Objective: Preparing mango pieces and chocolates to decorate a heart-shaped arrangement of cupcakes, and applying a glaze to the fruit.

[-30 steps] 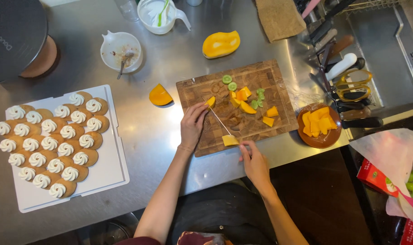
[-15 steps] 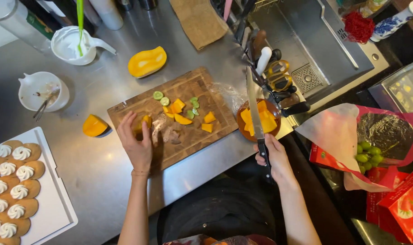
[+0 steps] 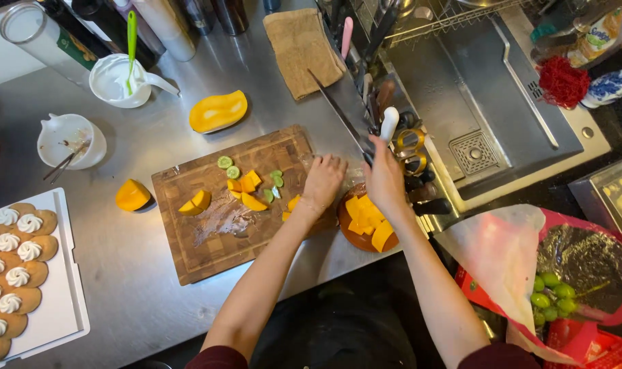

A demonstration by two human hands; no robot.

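My right hand [image 3: 385,176] grips the handle of a long kitchen knife [image 3: 338,111], whose blade points up and to the left above the counter. Close beside it, my left hand [image 3: 322,179] rests on the right edge of the wooden cutting board [image 3: 208,236], fingers curled over the wood. Yellow mango pieces [image 3: 246,191] and small green slices [image 3: 225,162] lie on the board. Below my right hand stands a brown bowl [image 3: 352,236] holding mango chunks [image 3: 364,217].
A mango half [image 3: 218,111] and a mango piece [image 3: 132,195] lie on the steel counter. White bowls [image 3: 119,79] stand at the back left; a tray of cream-topped cookies [image 3: 14,263] is at left. The sink [image 3: 502,89] and knives [image 3: 413,147] lie right; a bag of green fruit [image 3: 553,294] sits lower right.
My left hand moved from the board's left side to its right edge. My right hand rose from below the counter, bringing the knife up over the counter beside the sink.
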